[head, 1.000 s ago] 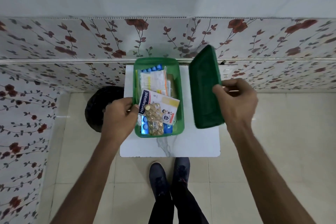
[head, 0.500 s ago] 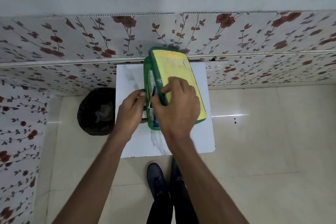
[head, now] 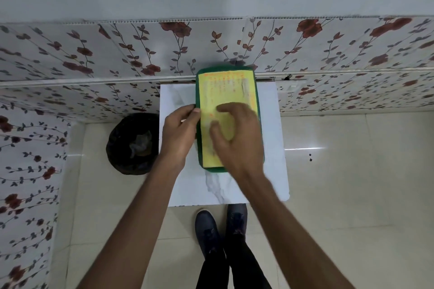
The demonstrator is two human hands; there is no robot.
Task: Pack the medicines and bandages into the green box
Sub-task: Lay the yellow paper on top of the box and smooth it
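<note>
The green box (head: pixel 257 98) lies on the white marble table (head: pixel 270 136), covered by its green lid with a yellow printed label (head: pixel 225 91). My right hand (head: pixel 237 138) rests flat on the near half of the lid, fingers spread and pointing left. My left hand (head: pixel 179 134) is at the box's left side, its fingertips touching the lid's left edge. The medicines and bandages are hidden under the lid.
A black bin (head: pixel 133 143) stands on the floor left of the table. A floral wall panel (head: pixel 94 58) runs behind the table. My dark shoes (head: pixel 220 227) stand at the table's near edge on the pale tiled floor.
My right hand swung the lid over from the right and laid it flat on the box, hiding the contents. My left hand stayed at the box's left side.
</note>
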